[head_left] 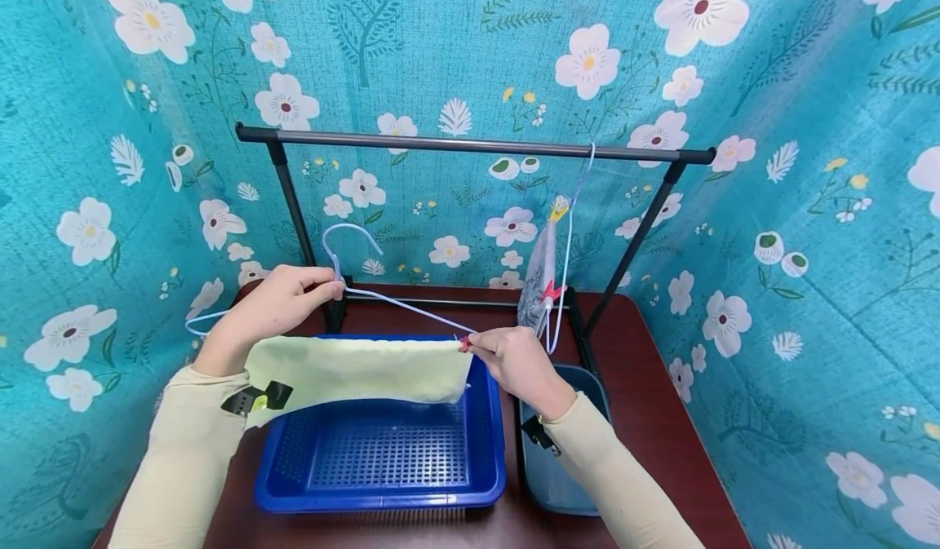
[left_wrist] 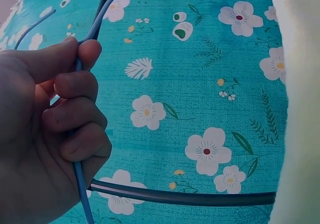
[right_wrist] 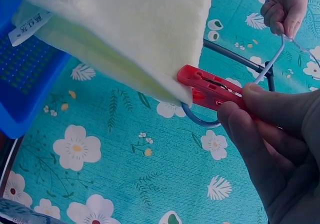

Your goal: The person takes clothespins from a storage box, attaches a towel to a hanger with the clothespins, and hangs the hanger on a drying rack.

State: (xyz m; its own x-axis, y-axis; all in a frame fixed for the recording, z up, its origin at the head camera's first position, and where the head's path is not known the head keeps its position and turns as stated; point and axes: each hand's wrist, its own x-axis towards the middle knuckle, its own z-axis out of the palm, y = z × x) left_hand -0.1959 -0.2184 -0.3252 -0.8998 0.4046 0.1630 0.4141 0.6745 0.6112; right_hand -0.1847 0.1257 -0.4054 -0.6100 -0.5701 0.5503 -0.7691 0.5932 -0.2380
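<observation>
My left hand grips a light blue wire hanger just below its hook, with the fingers curled round the wire. A pale yellow towel hangs along the hanger's lower side, above a blue basket. At the towel's right corner, my right hand pinches a red clothespin between thumb and fingers. The clothespin's front end lies over the towel corner, by the curved end of the hanger. Whether it bites both cloth and wire is hard to see. A white label shows on the towel.
Behind stands a black rack with a horizontal bar. A second hanger hangs at its right, bearing a grey patterned cloth with yellow and red clips. A grey-blue bin stands beside the basket on the dark red table.
</observation>
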